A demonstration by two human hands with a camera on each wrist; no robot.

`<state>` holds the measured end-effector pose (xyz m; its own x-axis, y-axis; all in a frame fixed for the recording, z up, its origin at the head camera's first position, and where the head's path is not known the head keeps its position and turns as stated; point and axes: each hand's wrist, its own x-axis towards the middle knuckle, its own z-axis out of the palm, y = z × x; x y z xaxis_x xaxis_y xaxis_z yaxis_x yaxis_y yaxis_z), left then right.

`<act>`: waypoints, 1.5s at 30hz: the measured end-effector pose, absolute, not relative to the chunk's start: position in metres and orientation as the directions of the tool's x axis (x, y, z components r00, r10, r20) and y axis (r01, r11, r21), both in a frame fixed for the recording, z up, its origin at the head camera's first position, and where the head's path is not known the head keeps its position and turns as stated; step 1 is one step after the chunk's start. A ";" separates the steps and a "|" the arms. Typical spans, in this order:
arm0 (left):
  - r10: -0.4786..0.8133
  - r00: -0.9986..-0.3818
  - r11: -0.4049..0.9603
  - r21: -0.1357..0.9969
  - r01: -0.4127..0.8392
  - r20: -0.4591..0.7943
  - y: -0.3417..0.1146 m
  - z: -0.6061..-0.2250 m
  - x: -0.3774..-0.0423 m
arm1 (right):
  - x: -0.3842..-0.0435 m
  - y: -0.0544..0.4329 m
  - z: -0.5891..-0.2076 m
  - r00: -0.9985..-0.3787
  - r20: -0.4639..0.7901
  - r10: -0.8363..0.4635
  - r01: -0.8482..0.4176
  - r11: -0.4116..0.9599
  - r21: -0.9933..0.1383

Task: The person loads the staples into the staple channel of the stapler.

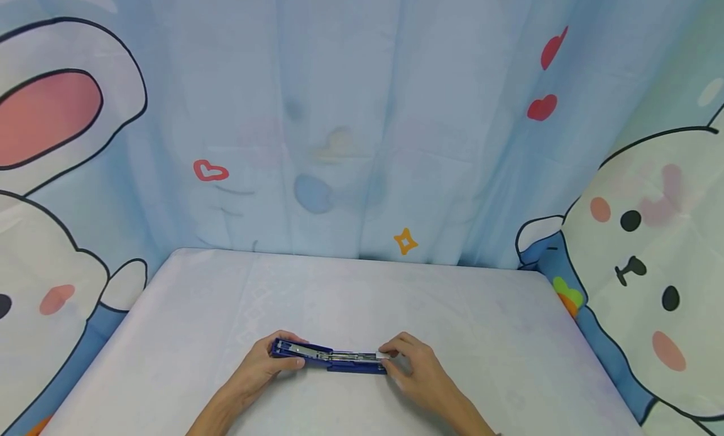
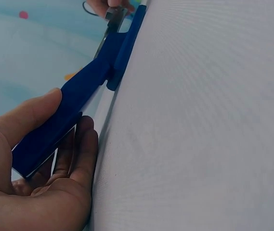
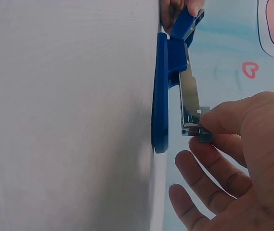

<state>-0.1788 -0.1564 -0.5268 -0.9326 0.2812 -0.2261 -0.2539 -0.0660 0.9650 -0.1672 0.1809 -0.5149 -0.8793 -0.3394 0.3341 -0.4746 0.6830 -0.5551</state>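
A dark blue stapler (image 1: pixel 356 367) lies opened out on the table, its metal magazine (image 3: pixel 190 94) bared above the base. My left hand (image 1: pixel 261 365) grips the flipped-back top arm (image 2: pixel 62 122), thumb on one side and fingers on the other, and that arm slopes up off the cloth. At the magazine's front end, my right hand (image 1: pixel 421 368) pinches a short silvery strip of staples (image 3: pixel 205 136) between thumb and index finger. The strip sits right at the magazine's tip, partly hidden by the thumb. The other fingers of this hand are spread below it.
A white cloth covers the table (image 1: pixel 481 323) under both hands. Behind it hangs a light blue curtain (image 1: pixel 351 109) with cartoon figures and hearts, which also runs down both sides of the table.
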 end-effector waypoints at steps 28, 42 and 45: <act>0.281 -0.933 -0.050 0.968 -0.246 -0.223 -0.158 -0.527 -0.178 | -0.167 0.173 -0.516 -0.893 0.285 -0.348 -0.449 0.675 -0.586; 0.297 -0.930 -0.070 0.966 -0.248 -0.217 -0.158 -0.527 -0.178 | -0.168 0.173 -0.516 -0.884 0.294 -0.364 -0.468 0.672 -0.574; 0.300 -0.929 -0.070 0.966 -0.251 -0.219 -0.157 -0.526 -0.179 | -0.168 0.173 -0.517 -0.873 0.317 -0.370 -0.487 0.669 -0.561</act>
<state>-0.1786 -0.1574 -0.5262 -0.9285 0.2997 -0.2191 -0.2506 -0.0705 0.9655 -0.1675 0.1729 -0.5166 -0.8733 -0.3704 0.3165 -0.4872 0.6690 -0.5614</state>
